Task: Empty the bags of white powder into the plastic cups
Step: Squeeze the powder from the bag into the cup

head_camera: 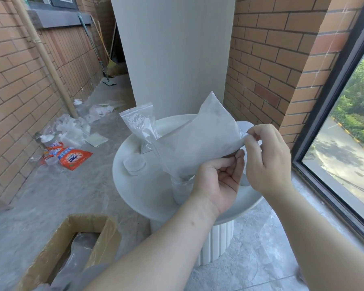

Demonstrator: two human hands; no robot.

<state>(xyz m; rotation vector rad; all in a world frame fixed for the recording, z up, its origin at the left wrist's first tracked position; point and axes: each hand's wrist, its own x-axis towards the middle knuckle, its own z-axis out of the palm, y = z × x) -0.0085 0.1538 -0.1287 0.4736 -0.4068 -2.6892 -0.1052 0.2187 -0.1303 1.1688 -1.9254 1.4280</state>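
The bag of white powder [202, 139] hangs in the middle of the frame, tilted, above the round white table [122, 185]. The left grip [219, 177] pinches the bag's lower right edge between thumb and curled fingers. Just beside it, the right grip [267, 158] pinches the same corner of film from the right.

The bag is thin, clear, limp plastic, bulging with loose powder. I judge it fairly light but floppy: the load will slump toward whichever end is lowest, and the film looks slick. It is best held by the flat sealed edge or a corner, with the belly supported while tipping, since squeezing the body could puff powder out.

A plastic cup [181, 190] stands on the table under the bag's lowest corner. The bag and the left wrist cover its rim, so I cannot tell its fill or whether powder is falling. Whether the bag's seal is open is also hidden by the fingers.

A second bag [140, 122] stands upright at the table's far left side. Two further cups [135, 164] [245, 124] blur into the pale tabletop.
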